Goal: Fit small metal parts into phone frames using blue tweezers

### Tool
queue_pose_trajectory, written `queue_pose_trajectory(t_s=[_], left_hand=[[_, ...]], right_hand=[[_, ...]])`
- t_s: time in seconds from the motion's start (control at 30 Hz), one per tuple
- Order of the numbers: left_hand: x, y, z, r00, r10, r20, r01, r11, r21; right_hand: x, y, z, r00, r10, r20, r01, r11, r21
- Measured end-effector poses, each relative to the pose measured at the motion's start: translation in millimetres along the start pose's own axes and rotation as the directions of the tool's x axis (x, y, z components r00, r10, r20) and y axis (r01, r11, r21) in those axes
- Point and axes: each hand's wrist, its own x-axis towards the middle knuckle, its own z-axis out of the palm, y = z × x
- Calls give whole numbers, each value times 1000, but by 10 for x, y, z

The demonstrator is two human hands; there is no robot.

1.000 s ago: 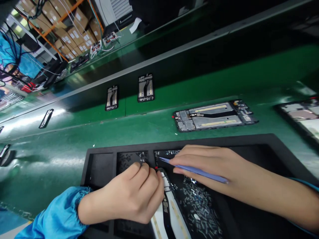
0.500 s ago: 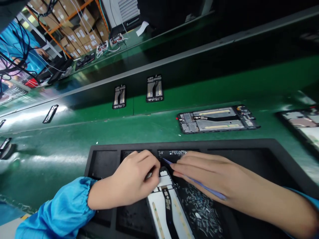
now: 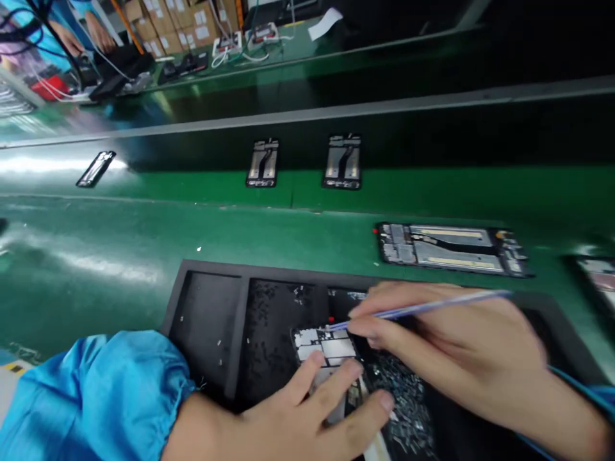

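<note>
My left hand (image 3: pixel 312 416) lies with fingers spread on a phone frame (image 3: pixel 339 349), pressing it against the black compartment tray (image 3: pixel 216 267). The frame's top end, with white plates, pokes out beyond my fingertips; most of its lower part is covered. Pinched in my right hand (image 3: pixel 451 346) is a pair of purple tweezers (image 3: pixel 461 300). Their tips touch or hover just over the frame's top edge, and I cannot make out whether they hold anything. Beside the frame, many small dark and silvery parts (image 3: pixel 408 410) fill a tray compartment under my right wrist.
Behind the tray lies a larger phone frame (image 3: pixel 451 248) on the green bench (image 3: pixel 269 234). Farther back are more frames (image 3: pixel 262 163), (image 3: pixel 342 161) and a tilted one (image 3: pixel 96 169). A ledge (image 3: pixel 288 118) crosses behind them. Another person's hands (image 3: pixel 100 33) show at the upper left.
My left hand has gone from curled fingers at the frame's top to lying spread over it. The tweezers have swung so their tips meet the frame's top edge. The view has shifted.
</note>
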Motion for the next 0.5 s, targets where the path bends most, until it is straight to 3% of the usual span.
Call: queue_pose_trajectory(t_s=[0.1,0.2,0.5], left_hand=[[7,-39,31,998,-51,-47,52,998,23],[26,-83,-5,996,-61,-66,60,998,-13],[38,-112,-23,994,-69,-80,61,993,-98]], right_hand=[[130,7,256,993,-117,-25,118,991,64],[122,34,384,993,-121,-14,121,991,61],[77,41,320,990,-120,76,124,991,-43]])
